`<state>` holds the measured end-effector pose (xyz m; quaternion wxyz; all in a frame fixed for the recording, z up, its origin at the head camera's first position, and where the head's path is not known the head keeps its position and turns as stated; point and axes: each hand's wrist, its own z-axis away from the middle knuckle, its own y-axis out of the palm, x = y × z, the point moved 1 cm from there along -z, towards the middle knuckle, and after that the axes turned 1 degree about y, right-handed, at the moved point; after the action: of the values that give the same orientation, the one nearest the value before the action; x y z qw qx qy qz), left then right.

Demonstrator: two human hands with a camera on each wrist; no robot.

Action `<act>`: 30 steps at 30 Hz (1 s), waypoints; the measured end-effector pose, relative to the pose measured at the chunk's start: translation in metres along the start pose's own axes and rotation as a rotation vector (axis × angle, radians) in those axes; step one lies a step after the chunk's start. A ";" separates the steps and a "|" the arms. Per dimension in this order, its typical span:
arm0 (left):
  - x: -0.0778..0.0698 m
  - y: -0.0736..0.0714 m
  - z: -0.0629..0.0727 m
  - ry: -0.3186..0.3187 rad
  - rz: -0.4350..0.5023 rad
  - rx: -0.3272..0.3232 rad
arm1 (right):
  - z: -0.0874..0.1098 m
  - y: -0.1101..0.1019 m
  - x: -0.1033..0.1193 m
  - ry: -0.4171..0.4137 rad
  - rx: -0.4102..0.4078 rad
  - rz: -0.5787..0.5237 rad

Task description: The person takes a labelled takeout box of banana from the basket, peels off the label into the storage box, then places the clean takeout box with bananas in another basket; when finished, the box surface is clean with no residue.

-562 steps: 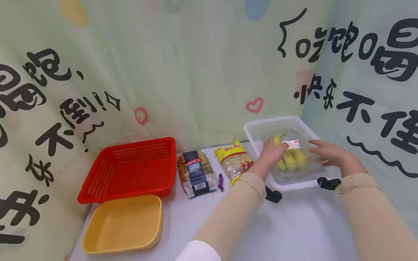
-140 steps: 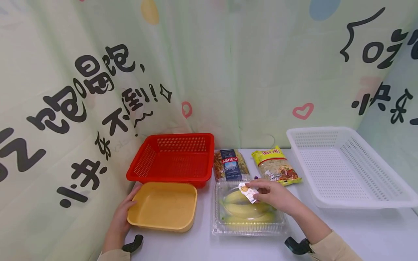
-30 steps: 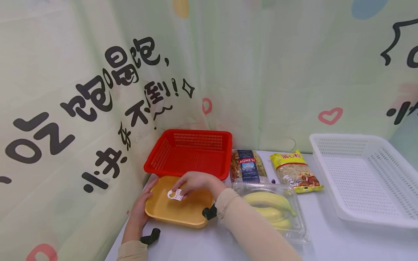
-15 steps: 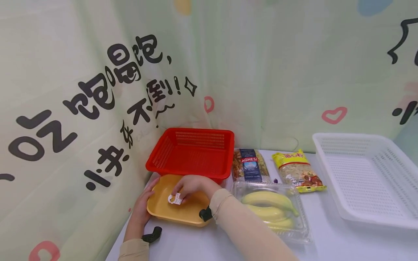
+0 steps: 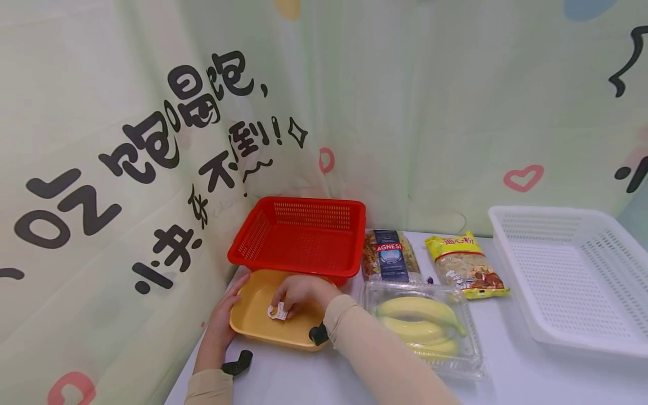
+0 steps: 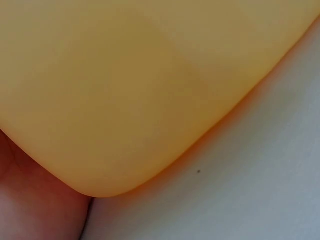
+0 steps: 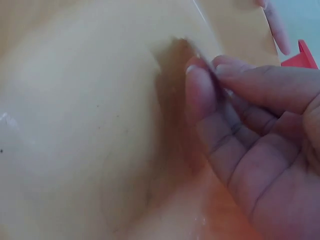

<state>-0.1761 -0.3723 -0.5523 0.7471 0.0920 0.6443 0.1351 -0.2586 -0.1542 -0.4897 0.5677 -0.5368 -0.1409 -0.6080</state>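
Observation:
My right hand (image 5: 304, 295) reaches into the yellow plastic basin (image 5: 270, 340), pinching a small white sticker (image 5: 278, 311) with a banana picture close over the bottom. In the right wrist view, thumb and index finger of the right hand (image 7: 260, 140) hold the sticker, seen nearly edge-on, above the basin floor (image 7: 75, 100). My left hand (image 5: 221, 319) lies along the basin's outer left wall, its fingers stretched up beside the rim. The left wrist view is mostly filled by the basin wall (image 6: 115, 100), with part of the left hand (image 6: 35, 200) at its lower left corner.
A clear clamshell box (image 5: 473, 337) of bananas stands right of the basin. Behind are a red basket (image 5: 304, 247), an AGNESI pasta bag (image 5: 390, 256) and a yellow-topped pasta bag (image 5: 466, 267). A purple-wrapped candy (image 5: 430, 280) shows partly. A white basket (image 5: 557, 270) stands at right.
The banana box has come from the white basket to the table; its sticker was lifted off and carried left into the basin. Over the last second the sticker moved slightly within the basin.

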 end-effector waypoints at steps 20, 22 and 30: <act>0.001 0.003 -0.002 -0.001 -0.025 -0.042 | 0.002 0.004 -0.003 0.073 -0.031 0.072; 0.001 0.003 -0.002 0.003 -0.025 -0.038 | 0.002 0.004 -0.003 0.079 -0.031 0.078; 0.000 0.001 -0.001 -0.010 -0.036 -0.055 | 0.004 0.003 -0.004 0.062 0.002 0.167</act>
<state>-0.1770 -0.3714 -0.5521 0.7549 0.0602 0.6382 0.1388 -0.2552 -0.1499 -0.4930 0.6211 -0.5270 -0.0783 -0.5747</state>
